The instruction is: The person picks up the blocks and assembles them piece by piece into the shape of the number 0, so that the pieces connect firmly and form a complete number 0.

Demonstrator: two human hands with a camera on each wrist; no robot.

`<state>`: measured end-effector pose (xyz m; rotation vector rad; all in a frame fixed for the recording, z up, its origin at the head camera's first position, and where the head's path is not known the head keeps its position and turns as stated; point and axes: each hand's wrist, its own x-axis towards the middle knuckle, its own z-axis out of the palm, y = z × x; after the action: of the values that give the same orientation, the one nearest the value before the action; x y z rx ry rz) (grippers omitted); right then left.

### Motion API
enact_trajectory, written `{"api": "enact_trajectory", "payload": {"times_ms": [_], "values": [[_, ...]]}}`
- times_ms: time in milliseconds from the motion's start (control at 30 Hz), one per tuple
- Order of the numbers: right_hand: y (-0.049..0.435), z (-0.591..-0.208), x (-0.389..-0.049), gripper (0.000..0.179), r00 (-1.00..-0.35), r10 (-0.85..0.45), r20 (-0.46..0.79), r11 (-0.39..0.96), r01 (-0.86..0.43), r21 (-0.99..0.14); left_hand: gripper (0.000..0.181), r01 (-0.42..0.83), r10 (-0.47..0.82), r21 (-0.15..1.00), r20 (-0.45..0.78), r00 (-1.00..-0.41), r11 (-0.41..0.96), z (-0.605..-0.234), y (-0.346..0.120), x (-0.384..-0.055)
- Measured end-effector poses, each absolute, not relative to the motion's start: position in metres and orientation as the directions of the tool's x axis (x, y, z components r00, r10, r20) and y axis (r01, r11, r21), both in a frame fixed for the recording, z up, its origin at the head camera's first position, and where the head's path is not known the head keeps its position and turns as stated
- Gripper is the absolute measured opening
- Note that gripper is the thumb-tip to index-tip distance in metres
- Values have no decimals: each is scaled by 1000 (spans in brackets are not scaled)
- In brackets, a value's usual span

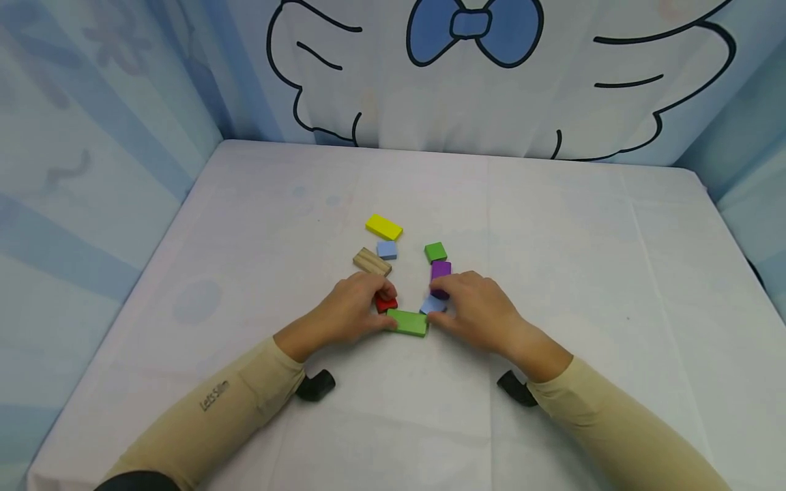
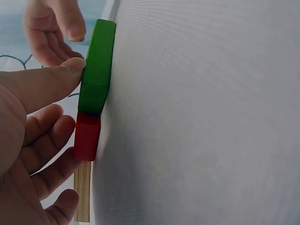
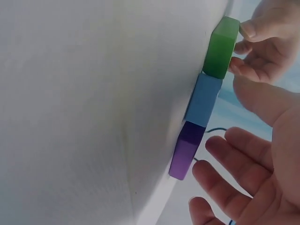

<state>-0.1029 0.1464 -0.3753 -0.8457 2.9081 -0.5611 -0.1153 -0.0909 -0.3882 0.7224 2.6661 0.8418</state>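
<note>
Beige sleeves (image 1: 215, 402) cross a white-draped worktop (image 1: 552, 225) before blue-patterned curtains (image 1: 80, 204), half-spread left hand (image 1: 345, 310) touching a long green block (image 1: 408, 322), half-spread right hand (image 1: 482, 310) empty.

Head view: the cloth (image 1: 552, 225) was brightly, evenly lit; soft shadows were cast beneath the sleeves (image 1: 245, 385). Wrist views: dimmer, greyer tones were recorded; in the left, a diffuse shadow was thrown beside the red block (image 2: 87, 138); the curtain (image 3: 232, 101) was rendered hazily.

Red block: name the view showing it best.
The left wrist view: the red block shows large, nearly unobstructed. Head view shows it small, partly hidden by the left hand; right wrist doesn't show it.
</note>
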Motion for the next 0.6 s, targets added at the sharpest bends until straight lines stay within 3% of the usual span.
{"api": "enact_trajectory", "payload": {"times_ms": [600], "values": [[146,-375,-105,49,-871,-490,-30,828,-454,-330,40,380,532,593,-97,-841,710,-389,-90,-117]]}}
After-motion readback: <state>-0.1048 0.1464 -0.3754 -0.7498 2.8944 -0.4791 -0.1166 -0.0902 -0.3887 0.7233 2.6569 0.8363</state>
